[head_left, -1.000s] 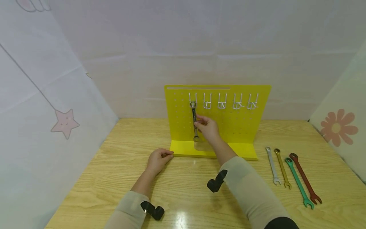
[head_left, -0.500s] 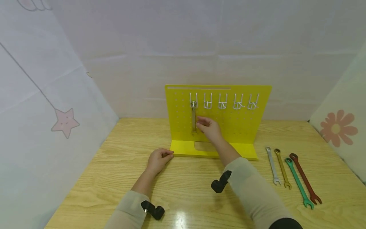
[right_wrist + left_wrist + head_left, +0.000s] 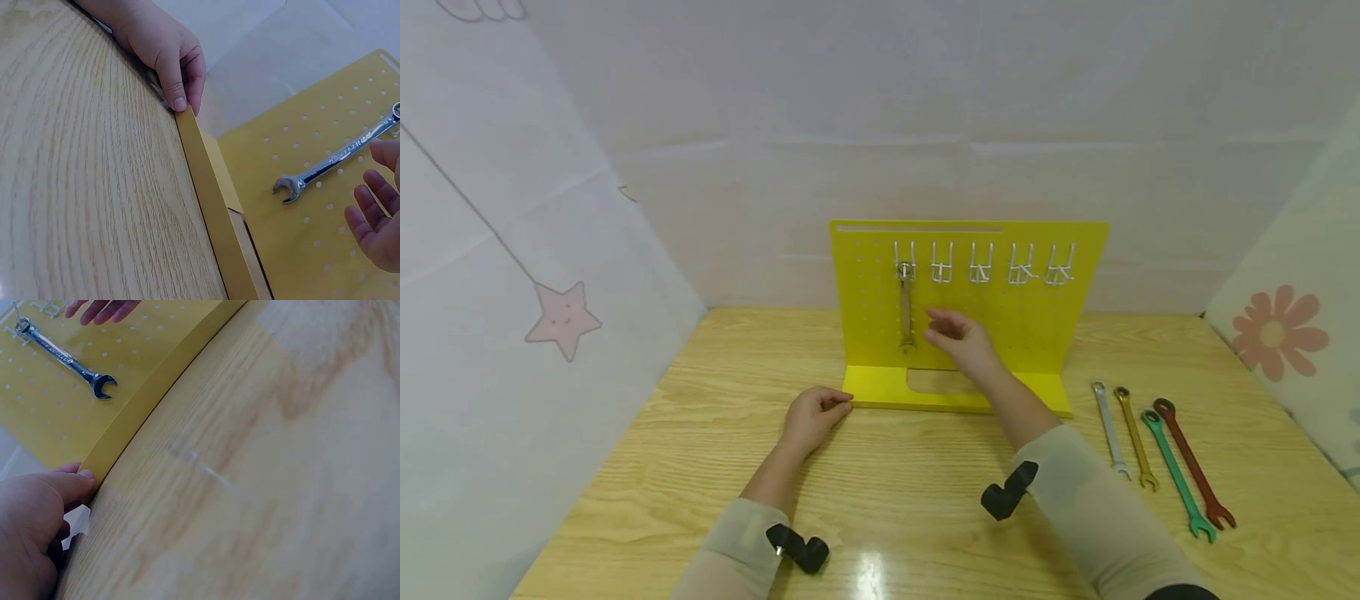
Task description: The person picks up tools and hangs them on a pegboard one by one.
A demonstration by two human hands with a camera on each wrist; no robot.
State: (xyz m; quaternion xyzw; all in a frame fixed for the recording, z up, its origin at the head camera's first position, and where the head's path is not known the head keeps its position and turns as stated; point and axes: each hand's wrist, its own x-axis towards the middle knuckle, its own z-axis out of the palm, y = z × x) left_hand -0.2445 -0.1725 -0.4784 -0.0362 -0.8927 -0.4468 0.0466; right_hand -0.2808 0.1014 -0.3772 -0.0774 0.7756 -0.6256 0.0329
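Note:
A silver combination wrench (image 3: 906,308) hangs by its ring end from the leftmost hook (image 3: 904,265) of the yellow pegboard (image 3: 880,333), its open jaw pointing down. My right hand (image 3: 962,340) is just right of the wrench, apart from it, with fingers loosely bent and nothing between them; the right wrist view shows the same gap beside the wrench (image 3: 340,153). At the front left corner of the board's yellow base (image 3: 876,387), my left hand (image 3: 811,419) pinches the edge. In the left wrist view its thumb (image 3: 78,481) lies on that edge.
Several white hooks, such as one at mid-board (image 3: 981,265), stand to the right with nothing on them. On the table's right lie a silver wrench (image 3: 1111,433), a gold wrench (image 3: 1137,437), a green wrench (image 3: 1178,475) and a red wrench (image 3: 1193,462). A fabric backdrop (image 3: 760,167) rises behind.
My right hand has let go of the silver wrench and drawn back to the right. The wrench now hangs flat against the board. My left hand stays at the base corner.

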